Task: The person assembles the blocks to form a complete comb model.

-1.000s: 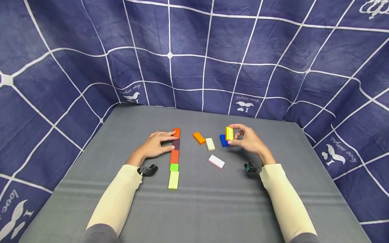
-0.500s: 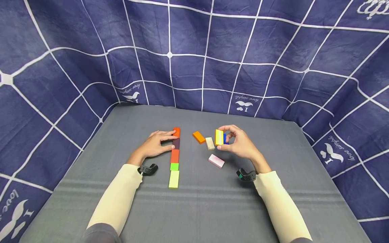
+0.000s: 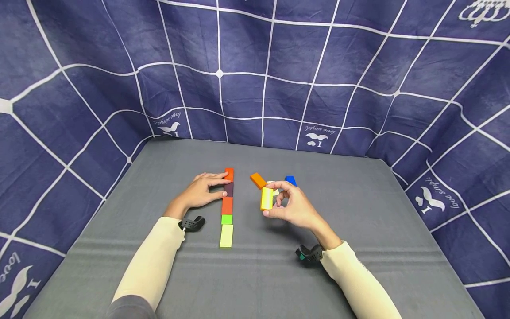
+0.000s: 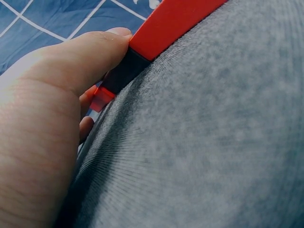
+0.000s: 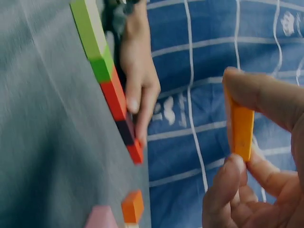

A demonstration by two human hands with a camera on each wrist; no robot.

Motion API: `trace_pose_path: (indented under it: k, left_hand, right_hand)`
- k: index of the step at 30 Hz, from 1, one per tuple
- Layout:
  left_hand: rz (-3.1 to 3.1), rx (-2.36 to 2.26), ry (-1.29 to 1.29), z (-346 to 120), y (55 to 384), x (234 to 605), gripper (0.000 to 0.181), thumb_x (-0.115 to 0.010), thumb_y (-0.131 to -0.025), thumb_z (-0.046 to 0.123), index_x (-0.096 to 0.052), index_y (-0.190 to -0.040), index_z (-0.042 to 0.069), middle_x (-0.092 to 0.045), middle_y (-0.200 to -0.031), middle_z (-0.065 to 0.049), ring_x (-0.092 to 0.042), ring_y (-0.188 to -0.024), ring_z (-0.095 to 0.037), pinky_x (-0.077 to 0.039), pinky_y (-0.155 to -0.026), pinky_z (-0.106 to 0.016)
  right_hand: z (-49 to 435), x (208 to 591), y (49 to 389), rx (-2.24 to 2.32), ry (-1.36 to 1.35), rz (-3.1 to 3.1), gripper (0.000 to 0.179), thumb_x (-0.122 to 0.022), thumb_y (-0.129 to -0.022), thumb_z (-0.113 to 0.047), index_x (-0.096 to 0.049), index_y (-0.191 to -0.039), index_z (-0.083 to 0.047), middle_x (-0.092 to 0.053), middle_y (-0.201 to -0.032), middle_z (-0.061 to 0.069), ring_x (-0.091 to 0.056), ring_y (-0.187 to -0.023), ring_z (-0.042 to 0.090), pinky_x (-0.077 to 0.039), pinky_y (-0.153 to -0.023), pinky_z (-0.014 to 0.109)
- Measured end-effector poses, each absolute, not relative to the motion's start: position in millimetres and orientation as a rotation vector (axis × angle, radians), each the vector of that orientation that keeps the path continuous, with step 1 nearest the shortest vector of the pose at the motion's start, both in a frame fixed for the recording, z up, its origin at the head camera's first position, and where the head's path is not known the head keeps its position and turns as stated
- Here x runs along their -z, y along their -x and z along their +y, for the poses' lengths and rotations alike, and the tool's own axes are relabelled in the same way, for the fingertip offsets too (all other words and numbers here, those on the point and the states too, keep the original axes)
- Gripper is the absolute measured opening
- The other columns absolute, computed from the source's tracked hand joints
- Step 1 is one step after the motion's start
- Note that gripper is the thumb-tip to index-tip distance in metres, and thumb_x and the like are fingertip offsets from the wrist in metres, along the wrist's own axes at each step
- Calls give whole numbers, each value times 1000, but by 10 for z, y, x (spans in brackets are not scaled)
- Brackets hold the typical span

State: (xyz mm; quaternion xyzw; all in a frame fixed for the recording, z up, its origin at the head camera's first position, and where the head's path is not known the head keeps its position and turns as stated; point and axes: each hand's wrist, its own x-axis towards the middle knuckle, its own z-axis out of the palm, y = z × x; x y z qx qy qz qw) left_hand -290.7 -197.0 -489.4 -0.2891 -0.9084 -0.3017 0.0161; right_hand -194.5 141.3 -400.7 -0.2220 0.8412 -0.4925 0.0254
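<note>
A row of rectangular blocks runs away from me on the grey cloth: a pale yellow-green block (image 3: 226, 236), a short green block (image 3: 226, 219), a red block (image 3: 227, 206), a dark block (image 3: 228, 190) and a far orange-red block (image 3: 229, 174). My left hand (image 3: 201, 191) rests beside the row's far end. Its thumb touches the dark block, and its fingers reach the far orange-red one. Between thumb and fingers, my right hand (image 3: 295, 206) pinches a yellow block (image 3: 267, 198), held above the cloth to the right of the row.
Beyond the right hand lie an orange block (image 3: 258, 180), a partly covered cream block (image 3: 276, 192) and a blue block (image 3: 291, 180). A pink block (image 5: 101, 218) shows in the right wrist view. A blue checked curtain (image 3: 255, 88) stands behind the grey surface (image 3: 255, 274).
My right hand has carried the yellow block left and towards me, away from the blue block, and now covers the pink one in the head view. The left hand has stayed at the row.
</note>
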Motion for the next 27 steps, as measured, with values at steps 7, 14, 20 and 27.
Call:
trace_pose_path:
  k: [7,14,20,27]
  left_hand:
    - [-2790,920,904,-1969,2918,4868,48,-70,-90,51,-64,-135,35,-49,-154,6,-45,-142,-23,-17,-120,-58]
    - [-2801,930,897,-1963,2920,4858,48,-69,-90,53,-63,-135,38,-49,-154,8,-44,-143,-21,-16,-121,-57]
    - [-2797,922,888,-1959,2913,4901,48,-70,-90,52,-64,-135,37,-50,-153,8,-44,-143,-21,-18,-121,-56]
    - [-2790,926,892,-1964,2915,4912,48,-71,-89,50,-64,-134,36,-50,-153,7,-45,-142,-21,-18,-121,-57]
  right_hand:
    - [1120,4012,1669,1446,722,2672,61,-94,-67,-32,-64,-120,-31,-60,-95,3,-56,-72,14,-44,-63,27]
    - [858,4183,1404,1396,771,2676,61,-95,-66,-30,-65,-119,-29,-59,-104,-9,-59,-72,13,-46,-64,23]
    - [734,4324,1228,1383,774,2615,61,-95,-66,-29,-65,-118,-27,-57,-104,-10,-54,-69,6,-46,-64,19]
    - [616,4489,1092,1319,781,2516,60,-95,-67,-33,-63,-118,-27,-56,-105,-4,-53,-65,3,-45,-65,16]
